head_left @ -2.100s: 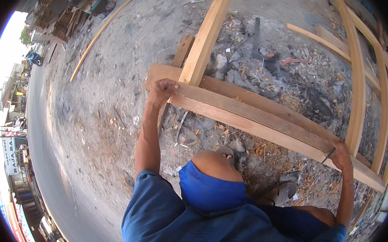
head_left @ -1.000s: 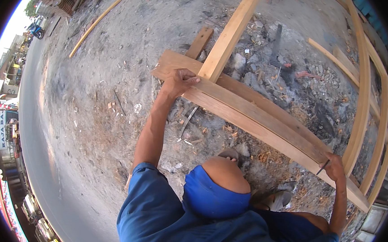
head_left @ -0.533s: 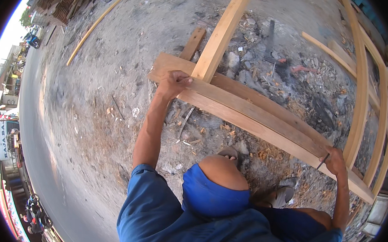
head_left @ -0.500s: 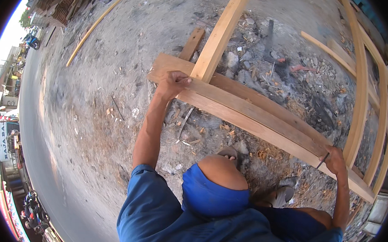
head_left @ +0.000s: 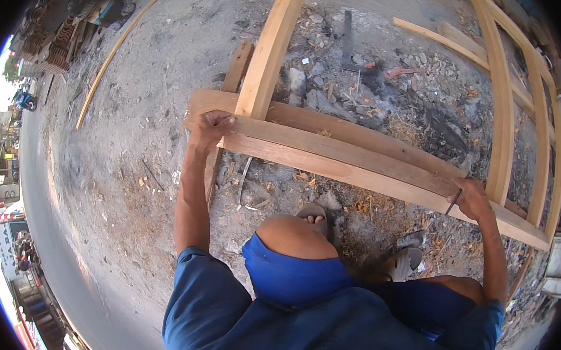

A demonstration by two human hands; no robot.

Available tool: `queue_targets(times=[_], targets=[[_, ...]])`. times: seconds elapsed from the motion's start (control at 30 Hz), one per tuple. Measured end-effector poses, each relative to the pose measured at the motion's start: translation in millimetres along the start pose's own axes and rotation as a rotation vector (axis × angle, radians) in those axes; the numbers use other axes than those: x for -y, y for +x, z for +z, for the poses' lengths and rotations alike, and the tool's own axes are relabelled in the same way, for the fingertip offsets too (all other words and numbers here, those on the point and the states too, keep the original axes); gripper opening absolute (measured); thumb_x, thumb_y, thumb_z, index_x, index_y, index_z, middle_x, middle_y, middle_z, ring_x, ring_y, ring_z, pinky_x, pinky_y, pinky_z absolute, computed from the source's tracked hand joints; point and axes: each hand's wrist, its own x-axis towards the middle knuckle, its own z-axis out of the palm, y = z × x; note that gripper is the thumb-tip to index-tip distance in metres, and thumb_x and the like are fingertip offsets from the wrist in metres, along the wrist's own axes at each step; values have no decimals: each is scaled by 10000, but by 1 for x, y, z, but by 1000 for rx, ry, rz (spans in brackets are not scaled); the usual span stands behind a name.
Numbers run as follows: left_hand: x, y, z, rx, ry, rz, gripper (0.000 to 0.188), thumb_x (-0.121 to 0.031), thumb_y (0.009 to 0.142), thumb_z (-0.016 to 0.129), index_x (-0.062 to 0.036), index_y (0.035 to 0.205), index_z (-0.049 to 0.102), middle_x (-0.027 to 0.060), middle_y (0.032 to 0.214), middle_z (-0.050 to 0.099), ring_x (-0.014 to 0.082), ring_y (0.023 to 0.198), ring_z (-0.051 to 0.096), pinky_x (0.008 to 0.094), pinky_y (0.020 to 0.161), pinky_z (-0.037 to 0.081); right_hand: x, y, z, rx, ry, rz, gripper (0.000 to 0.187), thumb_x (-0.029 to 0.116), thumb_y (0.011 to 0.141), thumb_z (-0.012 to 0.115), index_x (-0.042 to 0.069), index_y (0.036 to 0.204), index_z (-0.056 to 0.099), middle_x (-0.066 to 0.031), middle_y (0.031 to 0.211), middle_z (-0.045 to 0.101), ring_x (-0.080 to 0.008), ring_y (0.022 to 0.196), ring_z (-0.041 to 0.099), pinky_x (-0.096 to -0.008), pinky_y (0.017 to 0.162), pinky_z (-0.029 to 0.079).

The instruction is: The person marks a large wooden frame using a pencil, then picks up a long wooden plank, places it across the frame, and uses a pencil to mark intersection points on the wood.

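Observation:
A planed wooden beam (head_left: 333, 159) lies crosswise in front of me, over a wide brown plank (head_left: 361, 134) and near the end of a long pale timber (head_left: 269, 50). My left hand (head_left: 211, 130) is closed round the beam's left end, thumb and fingers pinching its edge. Toward the beam's right part, my right hand (head_left: 472, 200) is closed with a thin dark stick-like tool (head_left: 453, 204) poking out below its fingers. That hand rests against the beam's upper edge; whether it also grips the wood is hidden. The tool's exact kind is unclear.
Joined pale timbers (head_left: 500, 119) stand at the right, with a loose batten (head_left: 443, 41) running into them. A dark L-shaped piece (head_left: 348, 40) lies among rubble. A thin strip (head_left: 124, 44) lies far left, near stacked tiles (head_left: 58, 46). A road (head_left: 45, 184) runs along the left.
The whole view has shifted, so the beam, timbers and both hands sit farther left and mostly higher. Both hands keep about the same places on the beam, and the dark tool remains in my right hand.

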Motion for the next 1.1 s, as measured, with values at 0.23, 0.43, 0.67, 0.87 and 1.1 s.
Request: queue_targets(times=[0.23, 0.43, 0.67, 0.87, 1.1], targets=[[-5, -7, 3, -123, 260, 44, 510, -174, 961, 713, 19, 1405, 551, 177, 1053, 738, 232, 900, 707, 347, 774, 571, -67, 2, -19, -163, 167, 7, 595, 307, 898, 775, 28, 1386, 583, -263, 1190, 690, -413, 1143, 649, -463, 990, 502], [-123, -23, 178, 45, 741, 614, 670, -269, 852, 803, -39, 1418, 528, 209, 1352, 595, 409, 1293, 529, 541, 1126, 385, -152, -113, -52, -570, 375, 462, 481, 198, 916, 773, -17, 1320, 624, -207, 1083, 734, -256, 942, 695, -356, 860, 544], [-180, -43, 332, 788, 929, 831, 856, -467, 864, 757, -70, 1522, 382, 235, 1408, 543, 432, 1332, 488, 529, 1170, 338, -149, -169, -52, -548, 160, 631, 368, 172, 880, 751, 0, 1201, 698, -199, 1154, 723, -363, 1062, 701, -426, 945, 533], [-180, -45, 364, 880, 1078, 525, 747, -522, 915, 682, -59, 1440, 420, 292, 1305, 610, 455, 1205, 599, 554, 1023, 450, -180, -165, 0, -363, -101, 774, 534, 173, 861, 755, 113, 1375, 622, -190, 1371, 633, -416, 1215, 603, -488, 1044, 504], [-192, -51, 372, 827, 1153, 526, 702, -533, 914, 672, -52, 1376, 455, 303, 1161, 671, 459, 1097, 652, 549, 952, 481, -221, -134, 46, -370, -204, 797, 599, 66, 813, 725, 195, 1388, 619, -132, 1328, 648, -382, 1312, 519, -501, 1068, 460]])
